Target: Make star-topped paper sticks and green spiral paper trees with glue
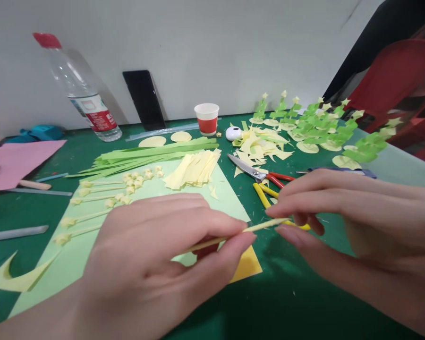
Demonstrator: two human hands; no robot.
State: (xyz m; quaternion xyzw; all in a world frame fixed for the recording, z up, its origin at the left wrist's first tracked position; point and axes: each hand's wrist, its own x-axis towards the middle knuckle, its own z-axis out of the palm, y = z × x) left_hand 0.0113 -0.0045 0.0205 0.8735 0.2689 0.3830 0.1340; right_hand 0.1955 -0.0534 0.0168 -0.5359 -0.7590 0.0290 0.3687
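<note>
My left hand (170,255) pinches a thin pale-yellow rolled paper stick (264,225) between thumb and index finger. The stick's far end reaches between the thumb and fingers of my right hand (326,212), which are parted and do not appear closed on it. Beneath my left hand lies a light green sheet (230,193), with several small stars on yellow stems (81,219) and loose paper stars (129,182). A fan of pale-yellow strips (193,169) rests at its top edge. Scissors with red and yellow handles (250,167) lie beyond my right hand.
Green strips (134,156) and yellow discs (152,141) lie behind the sheet. Toward the wall stand a bottle (88,99), a phone (145,101) and a paper cup (207,120). Yellow scraps (262,144) and several star-topped green paper plants (315,123) are at right. Pink paper (24,160) lies left.
</note>
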